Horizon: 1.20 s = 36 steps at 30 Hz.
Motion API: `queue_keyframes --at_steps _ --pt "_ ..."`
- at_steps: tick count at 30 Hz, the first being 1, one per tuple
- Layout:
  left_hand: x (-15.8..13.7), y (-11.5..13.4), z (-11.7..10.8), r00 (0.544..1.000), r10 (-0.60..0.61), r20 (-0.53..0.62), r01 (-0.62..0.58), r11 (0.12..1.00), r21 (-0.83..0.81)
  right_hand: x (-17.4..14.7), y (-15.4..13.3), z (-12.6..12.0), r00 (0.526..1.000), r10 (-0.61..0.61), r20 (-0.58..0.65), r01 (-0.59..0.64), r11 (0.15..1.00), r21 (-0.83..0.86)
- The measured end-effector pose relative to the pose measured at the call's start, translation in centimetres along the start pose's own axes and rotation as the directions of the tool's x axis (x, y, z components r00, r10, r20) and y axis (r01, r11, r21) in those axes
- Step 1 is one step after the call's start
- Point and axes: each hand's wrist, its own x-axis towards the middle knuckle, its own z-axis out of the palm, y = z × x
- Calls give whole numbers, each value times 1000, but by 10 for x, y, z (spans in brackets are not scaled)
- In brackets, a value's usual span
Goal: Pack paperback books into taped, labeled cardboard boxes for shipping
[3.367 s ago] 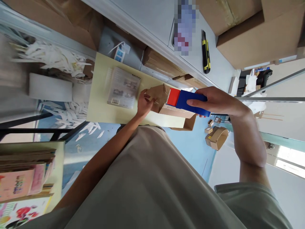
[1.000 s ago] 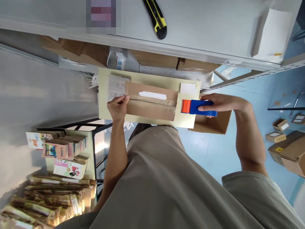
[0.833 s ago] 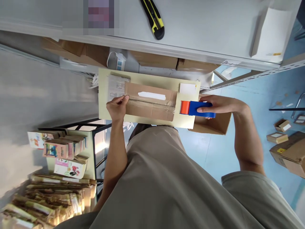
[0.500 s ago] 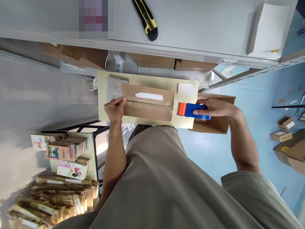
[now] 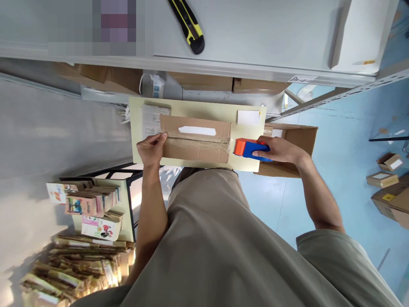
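Taping shot: box (image 5: 194,150) on surface (image 5: 251,131), between two hands.
From where I stand, left hand (image 5: 151,151) has its grip pinched tight on the box's left edge; right hand (image 5: 283,150) has its grip closed round the blue-red dispenser (image 5: 249,150), just off the box's right end. White strip (image 5: 197,131) atop the box, card (image 5: 248,117) near its far right corner, cutter (image 5: 189,26) well beyond it.

one tape dispenser (image 5: 251,150), one tabletop carton (image 5: 195,151), one utility knife (image 5: 188,25)
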Motion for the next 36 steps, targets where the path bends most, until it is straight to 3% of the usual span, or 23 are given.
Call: queue_keyframes --at_steps 7,18,23,27,30,33,34,36 --pt "1 -2 -3 1000 19 13 -18 999 -43 10 13 -3 994 -59 87 54 996 67" --pt "-9 10 -1 1000 15 26 -15 1000 10 -10 -41 19 985 148 -86 -166 951 -261" --pt "-8 12 -3 1000 18 11 -18 1000 14 3 -55 38 956 200 -215 -270 885 -379" --pt "0 8 -9 997 -37 65 36 999 19 6 -56 46 942 227 -249 -305 887 -347" --pt "-2 22 -9 999 54 3 -54 993 107 -11 -61 34 912 228 -342 -324 911 -255" --pt "-21 65 6 938 341 -63 -334 937 100 -31 -74 9 869 187 -457 -283 947 -151" --pt "-31 86 15 888 459 -34 -457 888 51 -36 -80 -1 850 167 -500 -262 957 -126" --pt "-53 130 37 736 675 53 -671 738 -68 -39 -96 -21 796 106 -595 -214 970 -114"
